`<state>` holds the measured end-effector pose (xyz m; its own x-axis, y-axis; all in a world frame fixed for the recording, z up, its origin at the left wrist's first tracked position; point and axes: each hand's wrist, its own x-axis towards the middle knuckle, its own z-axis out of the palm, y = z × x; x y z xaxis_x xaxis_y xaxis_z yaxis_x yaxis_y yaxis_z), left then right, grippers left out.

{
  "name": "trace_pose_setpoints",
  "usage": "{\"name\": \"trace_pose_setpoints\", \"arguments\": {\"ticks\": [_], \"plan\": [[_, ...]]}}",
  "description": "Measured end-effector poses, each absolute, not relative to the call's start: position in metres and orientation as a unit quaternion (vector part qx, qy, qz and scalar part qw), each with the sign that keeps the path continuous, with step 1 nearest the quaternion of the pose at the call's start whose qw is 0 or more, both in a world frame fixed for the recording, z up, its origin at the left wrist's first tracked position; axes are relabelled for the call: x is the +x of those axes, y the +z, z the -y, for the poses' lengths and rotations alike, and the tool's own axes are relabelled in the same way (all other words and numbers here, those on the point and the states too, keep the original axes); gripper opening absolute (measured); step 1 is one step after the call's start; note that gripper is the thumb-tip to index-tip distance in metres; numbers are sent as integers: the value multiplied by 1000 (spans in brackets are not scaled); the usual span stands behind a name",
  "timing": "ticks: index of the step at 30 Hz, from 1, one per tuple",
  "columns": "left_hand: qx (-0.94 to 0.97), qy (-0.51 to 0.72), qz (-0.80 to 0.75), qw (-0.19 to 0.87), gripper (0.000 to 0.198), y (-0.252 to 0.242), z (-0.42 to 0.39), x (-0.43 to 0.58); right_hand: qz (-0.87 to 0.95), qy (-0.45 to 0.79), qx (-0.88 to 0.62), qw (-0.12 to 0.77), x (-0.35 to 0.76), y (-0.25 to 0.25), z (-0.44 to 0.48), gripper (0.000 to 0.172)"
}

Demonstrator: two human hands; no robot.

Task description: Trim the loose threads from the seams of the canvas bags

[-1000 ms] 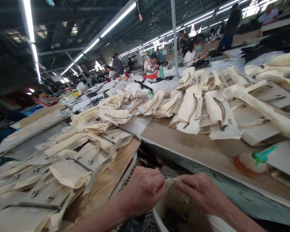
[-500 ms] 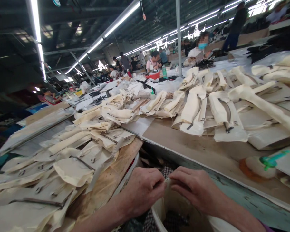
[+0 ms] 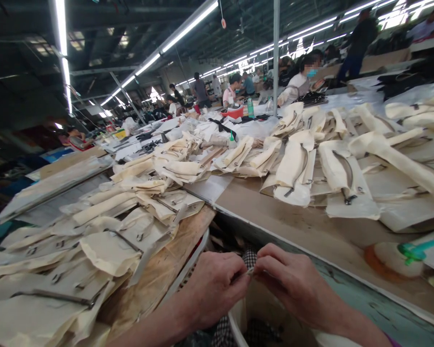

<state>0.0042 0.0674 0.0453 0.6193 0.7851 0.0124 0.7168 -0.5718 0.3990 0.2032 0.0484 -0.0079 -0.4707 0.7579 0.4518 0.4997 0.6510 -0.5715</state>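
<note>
My left hand and my right hand meet low in the middle of the view, fingers bent and closed. Between them they pinch the upper edge of a cream fabric piece. It hangs in a curve below my fingers, and more of it shows under my right wrist. Dark material lies within the curve, too shadowed to make out. Black-and-white checked cloth is visible below and behind the piece. My fingertips partly hide the pinched edge.
Cream fabric pieces with dark zips cover the right table; more pieces pile on the wooden board at left. A pot with a green nozzle stands on the right table. A metal post rises behind. Several people work farther back.
The view has shifted slightly, so the background sits a little farther right. My right hand has tilted up a little; both hands keep their pinch on the cream fabric.
</note>
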Motion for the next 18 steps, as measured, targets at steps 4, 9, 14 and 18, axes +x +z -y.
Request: {"name": "trace_pose_setpoints", "arguments": {"ticks": [4, 9, 14, 18], "plan": [[882, 87, -429, 178, 17, 47, -66, 4, 842, 149, -370, 363, 202, -8, -49, 8], [883, 93, -426, 174, 16, 47, -64, 4, 846, 122, -365, 371, 200, -8, -47, 12], [878, 85, -437, 174, 15, 49, -64, 5, 835, 141, -375, 377, 199, -11, -46, 10], [862, 92, -453, 206, 6, 52, -63, 5, 827, 169, -378, 381, 200, -11, -46, 10]]}}
